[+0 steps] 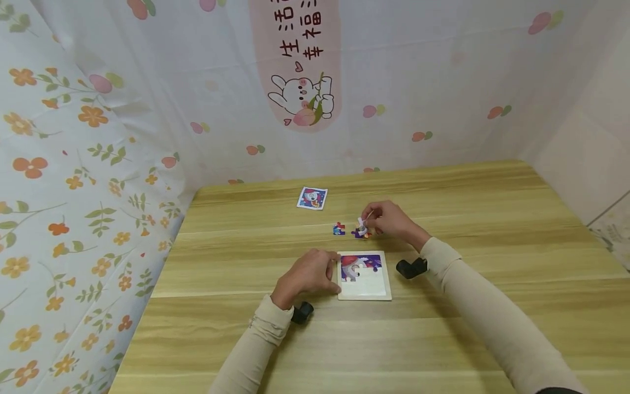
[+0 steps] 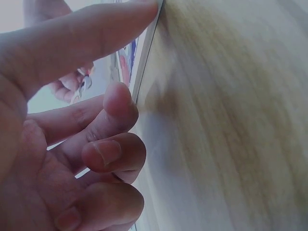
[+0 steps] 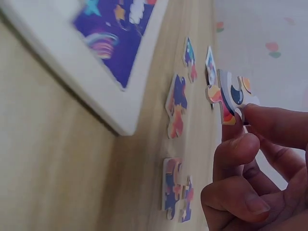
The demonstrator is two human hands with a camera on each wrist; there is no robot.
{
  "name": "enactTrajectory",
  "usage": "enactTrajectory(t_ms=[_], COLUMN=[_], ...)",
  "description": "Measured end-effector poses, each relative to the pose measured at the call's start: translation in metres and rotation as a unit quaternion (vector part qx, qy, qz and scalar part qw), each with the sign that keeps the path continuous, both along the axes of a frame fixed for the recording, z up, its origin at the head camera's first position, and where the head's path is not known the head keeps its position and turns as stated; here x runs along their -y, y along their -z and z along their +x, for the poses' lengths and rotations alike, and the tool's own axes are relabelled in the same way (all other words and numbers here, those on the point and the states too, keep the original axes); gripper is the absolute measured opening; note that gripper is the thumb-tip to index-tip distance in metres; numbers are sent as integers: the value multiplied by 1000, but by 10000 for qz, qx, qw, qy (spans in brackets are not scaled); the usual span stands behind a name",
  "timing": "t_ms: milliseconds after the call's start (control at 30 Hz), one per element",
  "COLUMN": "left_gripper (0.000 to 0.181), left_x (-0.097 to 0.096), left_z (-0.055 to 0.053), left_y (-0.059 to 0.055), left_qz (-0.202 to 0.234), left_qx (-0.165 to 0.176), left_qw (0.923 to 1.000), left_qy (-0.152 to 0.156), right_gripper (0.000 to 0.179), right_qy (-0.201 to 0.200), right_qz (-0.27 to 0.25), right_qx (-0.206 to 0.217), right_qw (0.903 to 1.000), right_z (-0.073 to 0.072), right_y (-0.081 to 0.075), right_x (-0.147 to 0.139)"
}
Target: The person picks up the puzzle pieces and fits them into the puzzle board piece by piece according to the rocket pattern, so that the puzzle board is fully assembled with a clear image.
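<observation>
My right hand [image 1: 391, 219] pinches a jigsaw piece [image 3: 230, 96] between thumb and fingers, raised over the table. The piece shows part of an eye and some orange. My left hand [image 1: 310, 272] rests at the left edge of a square puzzle board [image 1: 389, 282], thumb and index finger touching its rim and the other fingers bent in. The board's upper part and left side are filled with purple and red picture pieces; its lower right is bare white. Loose jigsaw pieces [image 3: 177, 106] lie beyond the board, some hidden by my right hand in the head view.
A small picture card [image 1: 312, 198] lies toward the back of the wooden table [image 1: 236, 262]. Another loose piece [image 1: 339, 229] is left of my right hand. Printed cloth [image 1: 418, 98] hangs behind the table. Black wrist mounts [image 1: 411, 268] sit under both wrists.
</observation>
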State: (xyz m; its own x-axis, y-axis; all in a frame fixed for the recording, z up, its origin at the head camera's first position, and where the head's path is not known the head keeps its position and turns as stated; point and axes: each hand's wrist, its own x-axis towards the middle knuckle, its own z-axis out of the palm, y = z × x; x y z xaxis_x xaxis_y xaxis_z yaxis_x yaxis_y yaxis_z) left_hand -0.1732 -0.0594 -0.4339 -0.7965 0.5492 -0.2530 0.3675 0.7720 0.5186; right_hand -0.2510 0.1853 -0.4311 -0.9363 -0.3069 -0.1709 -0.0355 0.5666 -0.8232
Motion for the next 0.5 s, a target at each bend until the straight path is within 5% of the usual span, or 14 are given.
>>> enactTrajectory(t_ms=[500], left_gripper=[64], left_x=[1], left_z=[1], left_y=[-1], left_qz=[25], left_qx=[-17], left_qw=[10000], left_qy=[-31], right_gripper=[9], right_qy=[-325], right_qz=[-203], right_qx=[380], right_qw=[9985], right_z=[38], right_y=[7], right_x=[-3])
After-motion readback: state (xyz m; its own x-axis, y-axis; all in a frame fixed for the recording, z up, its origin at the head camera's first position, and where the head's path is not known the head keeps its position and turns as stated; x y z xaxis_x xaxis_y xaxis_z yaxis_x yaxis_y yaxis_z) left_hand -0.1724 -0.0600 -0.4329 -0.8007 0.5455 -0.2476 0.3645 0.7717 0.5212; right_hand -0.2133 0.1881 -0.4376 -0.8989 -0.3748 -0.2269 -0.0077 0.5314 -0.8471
